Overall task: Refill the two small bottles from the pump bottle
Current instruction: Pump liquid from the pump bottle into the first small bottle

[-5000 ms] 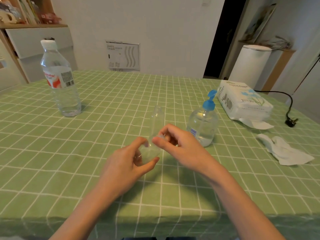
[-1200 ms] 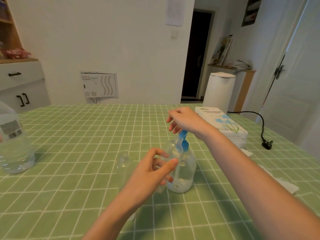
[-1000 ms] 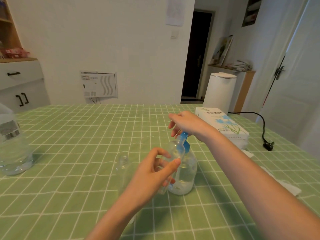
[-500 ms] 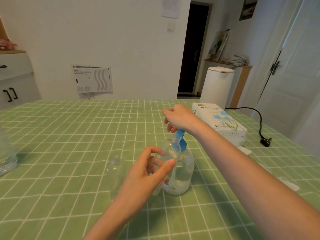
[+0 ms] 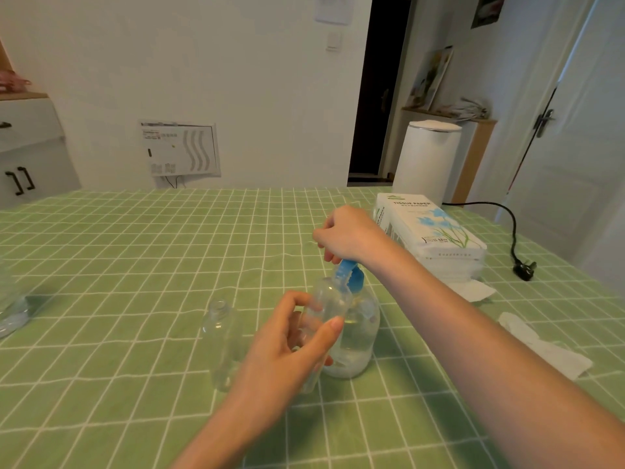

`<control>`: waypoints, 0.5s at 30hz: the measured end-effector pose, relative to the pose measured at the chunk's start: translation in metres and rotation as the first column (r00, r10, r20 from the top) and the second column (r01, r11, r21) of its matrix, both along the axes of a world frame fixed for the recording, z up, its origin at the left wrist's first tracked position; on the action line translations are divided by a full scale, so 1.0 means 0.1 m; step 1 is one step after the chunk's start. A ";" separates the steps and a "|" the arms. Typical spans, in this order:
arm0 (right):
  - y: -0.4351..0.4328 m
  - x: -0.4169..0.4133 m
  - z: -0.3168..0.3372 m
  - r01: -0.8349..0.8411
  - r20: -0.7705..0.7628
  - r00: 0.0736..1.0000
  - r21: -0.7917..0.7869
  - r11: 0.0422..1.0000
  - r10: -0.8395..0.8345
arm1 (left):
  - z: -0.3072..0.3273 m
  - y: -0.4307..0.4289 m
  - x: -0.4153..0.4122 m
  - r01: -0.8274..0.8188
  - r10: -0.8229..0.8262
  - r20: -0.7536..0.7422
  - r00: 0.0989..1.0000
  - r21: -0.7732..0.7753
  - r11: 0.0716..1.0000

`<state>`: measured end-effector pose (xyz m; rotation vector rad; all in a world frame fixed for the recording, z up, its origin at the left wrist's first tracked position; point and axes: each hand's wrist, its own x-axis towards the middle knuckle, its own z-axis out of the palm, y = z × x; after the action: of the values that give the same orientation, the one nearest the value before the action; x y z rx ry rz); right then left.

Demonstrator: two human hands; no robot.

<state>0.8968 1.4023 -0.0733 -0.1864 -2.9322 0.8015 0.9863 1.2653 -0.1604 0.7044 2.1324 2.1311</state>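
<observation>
Tablecloth [image 5: 135,265] in green with a white grid, a soft sheet with faint creases, covers the table [image 5: 101,418] from its far edge at twelve o'clock to its near edge at six. Broad open stretches lie from nine to twelve o'clock.

Near the middle stands the clear round-bellied pump bottle [image 5: 356,336], with clear liquid in its lower part and a blue plastic pump head [image 5: 350,277] on top. The right hand [image 5: 348,236] reaches over from four o'clock, its fingers [image 5: 329,253] curled down onto that pump head.

The left hand [image 5: 280,353] holds a small clear plastic bottle [image 5: 324,308] tilted against the pump bottle's nine o'clock side. Its thumb and fingers [image 5: 294,299] pinch the body, and the mouth sits up by the blue nozzle. Whether nozzle and mouth touch is hard to tell through the overlapping clear plastic. The second small clear bottle [image 5: 220,340], uncapped, stands upright just beside the left hand, at nine o'clock of the pump bottle.

At two o'clock of the pump bottle lies a white soft pack [image 5: 429,238] printed "TISSUE PAPER" with blue flowers, and a loose white sheet [image 5: 473,291] lies just in front of it. A crumpled white tissue [image 5: 544,346] lies at three o'clock near the right edge. A black cable with plug [image 5: 524,269] rests beyond the pack. Far out at nine o'clock, cut by the frame, is the base of a large clear water bottle [image 5: 12,313].
</observation>
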 end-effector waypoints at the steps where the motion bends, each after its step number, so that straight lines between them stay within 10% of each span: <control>1: 0.00 0.00 -0.02 0.001 0.008 1.000 0.002 1.000 -0.001 | -0.01 0.00 0.01 -0.005 0.005 0.000 1.000 -0.007 1.000; 15: -0.04 0.03 0.12 -0.002 -0.120 0.993 -0.011 1.000 0.001 | 0.04 0.02 0.00 -0.021 0.021 0.001 1.000 0.032 0.999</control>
<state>0.9001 1.3985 -0.0610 -0.1321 -2.8167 0.7998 0.9863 1.2677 -0.1566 0.6867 2.1192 2.1799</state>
